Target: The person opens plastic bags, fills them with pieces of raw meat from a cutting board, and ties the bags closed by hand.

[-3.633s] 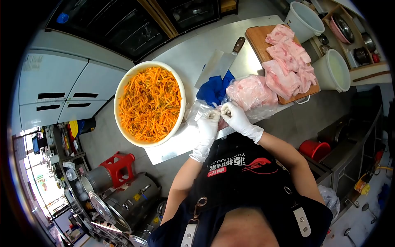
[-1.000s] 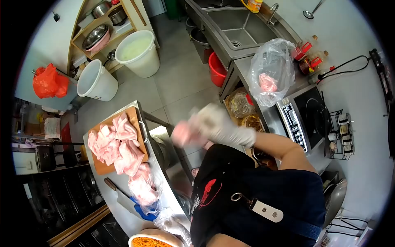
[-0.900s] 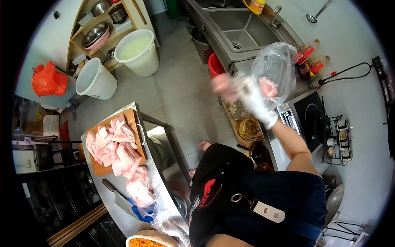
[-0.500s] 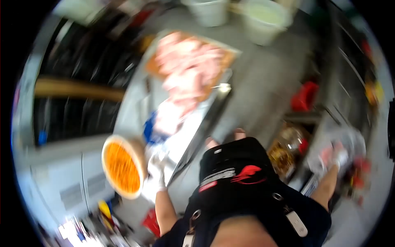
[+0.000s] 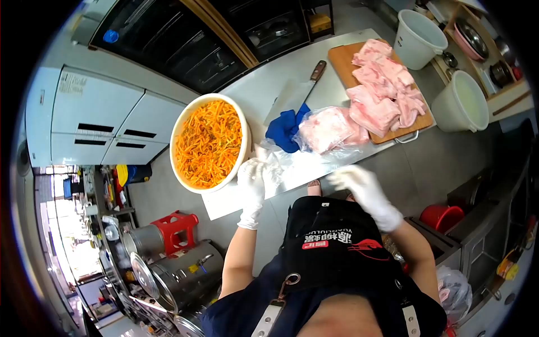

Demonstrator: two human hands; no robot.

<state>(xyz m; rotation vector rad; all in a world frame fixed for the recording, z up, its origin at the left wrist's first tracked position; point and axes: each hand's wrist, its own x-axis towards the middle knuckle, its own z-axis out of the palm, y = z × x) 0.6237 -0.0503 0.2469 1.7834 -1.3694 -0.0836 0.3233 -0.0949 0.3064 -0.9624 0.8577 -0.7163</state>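
Left hand (image 5: 251, 175): fingers curling beside clear plastic (image 5: 273, 173), grip unclear.
Right hand (image 5: 364, 192): fingers hanging half-open, seemingly empty.
Bagged meat (image 5: 327, 130): lying beyond, between both hands' fingers.
Risk: clinging plastic could be dragging it.

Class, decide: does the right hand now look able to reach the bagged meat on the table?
Probably yes: the right hand hovers near the table, and nothing visible blocks its way to the bagged meat.

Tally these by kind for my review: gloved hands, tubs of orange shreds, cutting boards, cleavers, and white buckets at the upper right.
Gloved hands: 2
Tub of orange shreds: 1
Cutting board: 1
Cleaver: 1
White buckets: 2
Total: 7
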